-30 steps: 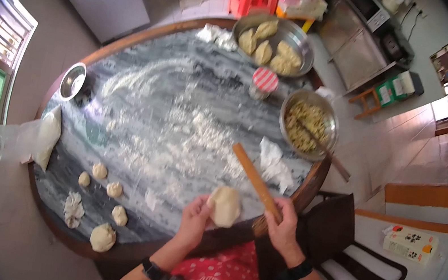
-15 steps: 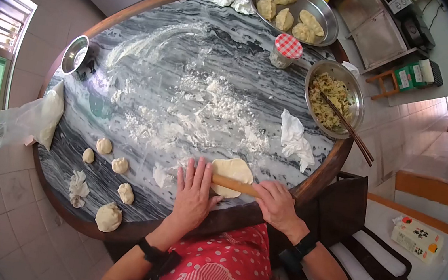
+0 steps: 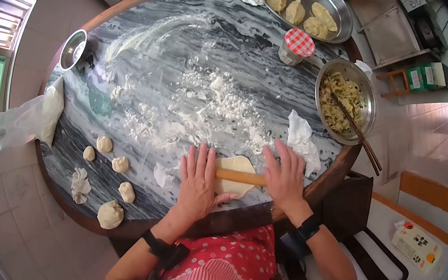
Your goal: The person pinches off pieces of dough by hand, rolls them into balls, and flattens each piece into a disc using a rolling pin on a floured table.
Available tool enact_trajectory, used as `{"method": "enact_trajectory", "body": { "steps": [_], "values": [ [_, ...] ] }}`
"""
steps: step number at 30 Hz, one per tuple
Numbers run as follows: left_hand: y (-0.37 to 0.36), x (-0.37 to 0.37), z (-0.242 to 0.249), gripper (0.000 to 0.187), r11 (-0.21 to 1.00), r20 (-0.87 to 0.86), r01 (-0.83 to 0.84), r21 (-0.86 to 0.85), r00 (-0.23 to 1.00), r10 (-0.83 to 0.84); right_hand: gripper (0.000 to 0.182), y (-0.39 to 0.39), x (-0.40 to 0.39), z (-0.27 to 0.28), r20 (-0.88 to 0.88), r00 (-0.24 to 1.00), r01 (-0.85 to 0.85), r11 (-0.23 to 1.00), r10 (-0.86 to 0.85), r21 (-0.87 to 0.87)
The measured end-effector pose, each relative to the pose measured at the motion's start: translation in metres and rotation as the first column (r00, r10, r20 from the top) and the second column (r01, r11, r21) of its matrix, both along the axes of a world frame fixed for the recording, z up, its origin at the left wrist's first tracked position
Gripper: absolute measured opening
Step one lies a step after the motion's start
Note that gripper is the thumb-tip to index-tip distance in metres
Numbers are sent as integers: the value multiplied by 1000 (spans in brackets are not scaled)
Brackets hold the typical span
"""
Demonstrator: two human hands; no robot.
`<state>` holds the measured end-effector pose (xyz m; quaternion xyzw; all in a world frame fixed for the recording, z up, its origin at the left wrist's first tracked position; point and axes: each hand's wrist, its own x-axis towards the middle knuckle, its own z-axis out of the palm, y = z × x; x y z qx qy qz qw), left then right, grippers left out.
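Observation:
A wooden rolling pin (image 3: 240, 177) lies across a flat piece of dough (image 3: 236, 163) near the front edge of the marble table. My left hand (image 3: 197, 182) rests flat over the pin's left end, fingers stretched out. Over the right end lies my right hand (image 3: 286, 178), its fingers spread and pointing away from me. Both palms hide the pin's ends. White flour (image 3: 216, 96) is scattered beyond the dough. A crumpled white tissue (image 3: 302, 142) lies just past my right hand.
Several dough lumps (image 3: 120, 164) sit at the left front, beside a plastic bag (image 3: 29, 121). A small metal bowl (image 3: 73, 50) stands at the left edge. At right are a filling bowl (image 3: 369, 103) with chopsticks (image 3: 370, 150), a jar (image 3: 296, 47) and a dumpling tray (image 3: 342, 22).
My right hand has opened from its curled grip and moved up and outward, with its fingers now stretched out. The rolling pin has turned closer to level. The view has shifted slightly.

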<state>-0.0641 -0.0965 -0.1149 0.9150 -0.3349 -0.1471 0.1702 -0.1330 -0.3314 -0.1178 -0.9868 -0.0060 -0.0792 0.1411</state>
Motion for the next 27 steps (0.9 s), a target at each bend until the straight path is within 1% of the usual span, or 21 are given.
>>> {"method": "enact_trajectory", "body": {
  "steps": [2,3,5,9,12,14,17,20,24,27],
  "values": [
    [-9,11,2,116,999,36,-41,16,999,40,62,-5,16,4,7,999,40,999,-40,33],
    [-11,15,2,116,998,39,-52,17,998,52,62,-6,21,4,10,1000,28,999,-29,34],
    [-13,19,4,118,998,15,-46,34,999,45,61,-6,25,4,-9,998,66,997,-66,42],
    [-11,17,3,121,997,-8,-54,63,998,55,58,-6,24,1,-25,1000,20,999,-19,47],
    [-20,34,-1,125,998,50,-60,19,997,59,57,-13,44,3,10,999,45,999,-46,20],
    [-22,38,0,129,998,-7,-56,16,998,56,57,-17,48,0,11,1000,20,998,-21,60],
    [-23,37,1,129,997,13,-61,48,998,61,58,-17,46,2,46,999,-18,999,16,48],
    [-29,45,2,135,994,-3,-87,63,996,87,59,-19,58,0,47,998,41,999,-42,25],
    [-27,41,1,138,991,-34,-60,118,997,65,60,-19,54,0,15,1000,4,998,-5,66],
    [-34,48,1,141,990,-27,-105,99,994,108,61,-22,64,-1,50,998,35,999,-36,20]
  ]
}}
